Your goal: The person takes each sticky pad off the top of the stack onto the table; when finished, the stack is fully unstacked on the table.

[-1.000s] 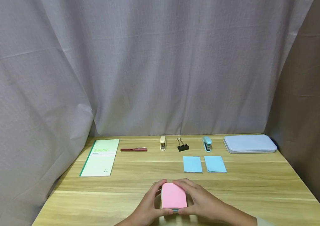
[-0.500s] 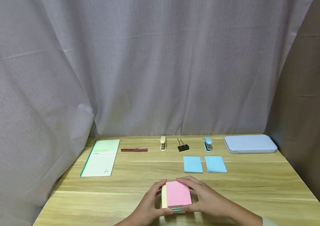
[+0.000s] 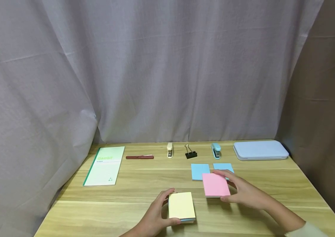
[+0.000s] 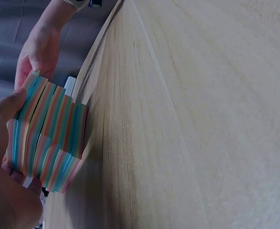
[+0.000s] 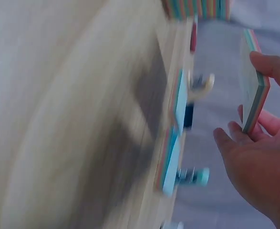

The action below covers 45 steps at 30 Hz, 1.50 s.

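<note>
Spread wide, the left hand (image 3: 155,214) grips a stack (image 3: 181,205), the right hand (image 3: 245,193) a pink pad (image 3: 215,185), likely light, best held by opposite edges.

left hand (image 3: 155,211) low, right hand (image 3: 243,192) farther forward, both in thumb-and-finger grips

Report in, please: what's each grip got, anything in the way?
Left grip holding yellow-topped stack. Right grip holding pink pad off the table. Blue pads close by, no obstruction seen.
</note>
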Each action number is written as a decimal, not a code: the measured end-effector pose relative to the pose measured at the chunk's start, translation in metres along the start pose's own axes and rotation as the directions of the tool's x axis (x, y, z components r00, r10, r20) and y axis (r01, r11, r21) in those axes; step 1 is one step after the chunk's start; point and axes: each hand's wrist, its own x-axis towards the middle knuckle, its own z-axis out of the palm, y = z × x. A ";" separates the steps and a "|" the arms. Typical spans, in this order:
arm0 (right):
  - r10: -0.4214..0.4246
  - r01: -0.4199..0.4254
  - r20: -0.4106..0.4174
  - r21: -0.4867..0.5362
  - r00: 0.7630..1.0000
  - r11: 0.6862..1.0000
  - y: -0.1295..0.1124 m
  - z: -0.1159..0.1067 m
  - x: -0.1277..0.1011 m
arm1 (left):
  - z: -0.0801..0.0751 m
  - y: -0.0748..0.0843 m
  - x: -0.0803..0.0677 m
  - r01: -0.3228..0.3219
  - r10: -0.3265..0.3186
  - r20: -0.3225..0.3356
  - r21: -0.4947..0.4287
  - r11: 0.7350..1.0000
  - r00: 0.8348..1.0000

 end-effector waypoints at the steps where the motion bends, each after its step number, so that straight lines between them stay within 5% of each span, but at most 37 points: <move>1: 0.013 -0.013 -0.011 -0.002 1.000 1.000 0.005 -0.007 -0.001 | 0.000 0.000 0.000 -0.002 0.002 0.000 0.003 1.000 1.000; 8: 0.106 -0.107 -0.055 0.000 0.993 0.994 0.045 -0.056 -0.011 | 0.001 0.000 0.000 -0.001 0.001 -0.002 0.002 1.000 1.000; 20: 0.192 -0.214 -0.122 -0.205 0.974 0.955 0.092 -0.103 -0.023 | 0.002 0.000 0.002 -0.006 0.006 -0.001 0.001 1.000 1.000; 29: 0.150 -0.166 -0.081 -0.264 0.985 0.950 0.101 -0.111 -0.018 | 0.001 -0.002 0.001 -0.005 0.005 0.009 -0.015 1.000 1.000; 38: 0.147 -0.182 -0.111 -0.442 0.983 0.878 0.098 -0.110 -0.013 | 0.000 -0.001 0.001 -0.001 0.001 0.008 -0.024 1.000 1.000; 45: 0.067 -0.119 -0.131 -0.452 0.989 0.884 0.094 -0.103 -0.013 | 0.001 -0.003 0.000 0.006 -0.006 0.003 -0.018 1.000 1.000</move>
